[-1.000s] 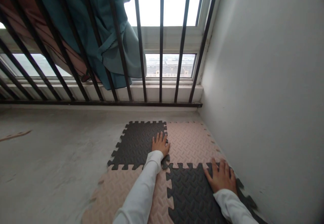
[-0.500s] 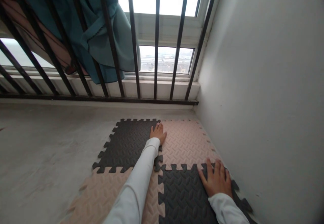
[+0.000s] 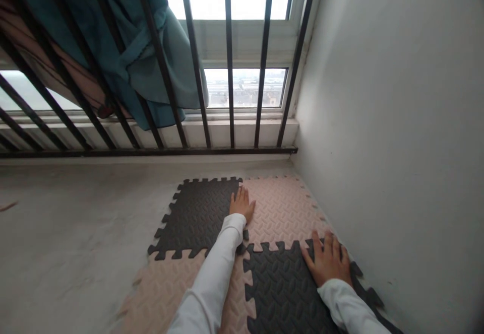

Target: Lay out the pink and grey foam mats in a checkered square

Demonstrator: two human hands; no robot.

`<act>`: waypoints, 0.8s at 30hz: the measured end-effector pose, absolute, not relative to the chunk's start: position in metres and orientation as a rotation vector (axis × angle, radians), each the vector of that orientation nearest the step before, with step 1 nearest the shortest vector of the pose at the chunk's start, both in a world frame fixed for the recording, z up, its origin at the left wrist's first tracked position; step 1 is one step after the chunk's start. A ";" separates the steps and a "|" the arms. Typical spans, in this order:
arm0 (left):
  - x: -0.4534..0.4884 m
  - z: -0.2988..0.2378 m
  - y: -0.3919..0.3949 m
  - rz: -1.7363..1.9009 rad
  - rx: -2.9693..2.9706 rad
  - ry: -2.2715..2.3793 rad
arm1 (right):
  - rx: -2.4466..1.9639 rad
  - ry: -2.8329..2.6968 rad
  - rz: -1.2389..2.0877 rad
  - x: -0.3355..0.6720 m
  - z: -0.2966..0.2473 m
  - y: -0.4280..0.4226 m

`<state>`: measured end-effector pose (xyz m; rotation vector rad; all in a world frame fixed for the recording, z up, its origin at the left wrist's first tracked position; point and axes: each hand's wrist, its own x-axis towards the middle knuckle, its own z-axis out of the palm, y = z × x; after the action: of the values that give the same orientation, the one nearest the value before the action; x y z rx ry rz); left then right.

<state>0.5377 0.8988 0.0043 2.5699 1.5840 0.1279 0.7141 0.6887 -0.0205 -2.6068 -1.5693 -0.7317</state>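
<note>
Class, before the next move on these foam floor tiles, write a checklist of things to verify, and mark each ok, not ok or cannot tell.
1. Left hand flat on the seam between the far dark tile and the far pink tile: ok.
2. Right hand flat on the near dark tile, close to the wall: ok.
3. Teeth between the far pink tile and the near dark tile meshed: ok.
4. Seam under the left hand fully locked: cannot tell, the hand covers it.
5. Near pink tile joined to the far dark tile: ok.
6. Both hands free of tools: ok.
</note>
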 end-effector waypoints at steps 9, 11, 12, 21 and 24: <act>0.521 0.006 0.848 0.090 2.595 1.578 | -2.579 -1.523 -0.703 0.712 -0.021 0.692; 0.516 0.006 0.834 0.111 2.602 1.554 | -2.590 -1.513 -0.672 0.713 -0.022 0.693; 0.514 0.006 0.826 0.120 2.609 1.534 | -2.602 -1.502 -0.664 0.713 -0.022 0.693; 0.494 0.001 0.771 0.178 2.580 1.479 | -2.647 -1.469 -0.558 0.711 -0.019 0.696; 0.494 0.002 0.769 0.204 2.551 1.524 | -2.677 -1.470 -0.537 0.710 -0.018 0.697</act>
<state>0.4938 0.7685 0.0020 2.5506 1.5238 0.2039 0.7098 0.6968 -0.0175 -2.6768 -1.4695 -0.5368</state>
